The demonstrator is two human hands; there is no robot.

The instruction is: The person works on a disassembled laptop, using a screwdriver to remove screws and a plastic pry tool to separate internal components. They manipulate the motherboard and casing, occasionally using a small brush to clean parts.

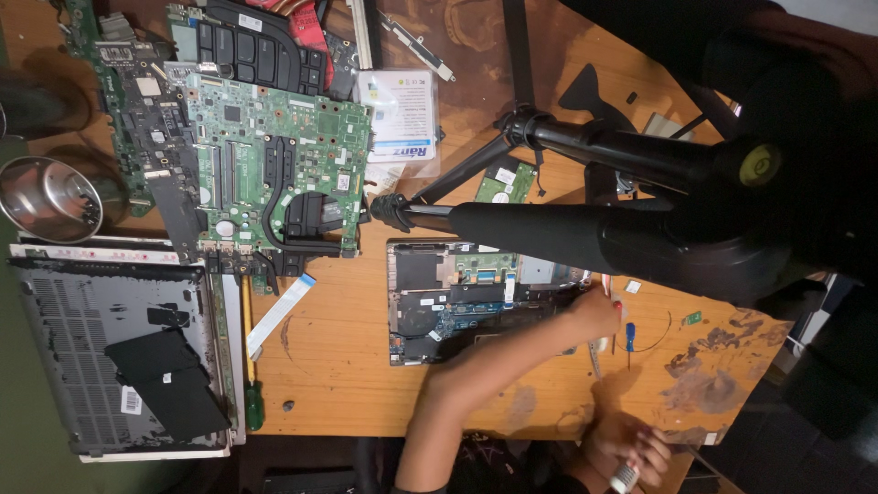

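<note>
Item: opened laptop chassis (pixel 476 297), base cover off, blue-green board and dark fan exposed, lying near the middle of the wooden table (pixel 347 384) directly below a black tripod leg (pixel 549 233).

Left hand (pixel 594 313): at the chassis's right edge, forearm lying across its lower corner. The fingers are turned away, so I cannot tell whether they pinch anything or only rest there.

Right hand (pixel 631 446): low at the table's near edge, well apart from the chassis, fingers curled round a pale-ended tool (pixel 623 476) (kind too blurred to name).

Nearby: blue-handled screwdriver (pixel 629 331) just beside the left hand; loose green motherboard (pixel 274 165) up and to the left; white ribbon cable (pixel 279 313) between it and the chassis; green-handled screwdriver (pixel 253 402); grey bottom cover (pixel 110 357) at far left; steel bowl (pixel 50 198) above it.

Hazards, as judged:
- The forearm on the open chassis could press or drag on bare components and connectors, or sweep small parts off the table edge.
- The tripod leg hangs close over the work; a raised wrist or elbow could knock it and bring the stand down onto the boards.
- The screwdriver by the left hand could roll under the palm or into the chassis.
- The tool held at the very table edge could drop to the floor if the fingers slacken.
- The light is dim (the right side nearly dark), so a slip of a tip onto the board is likelier.
</note>
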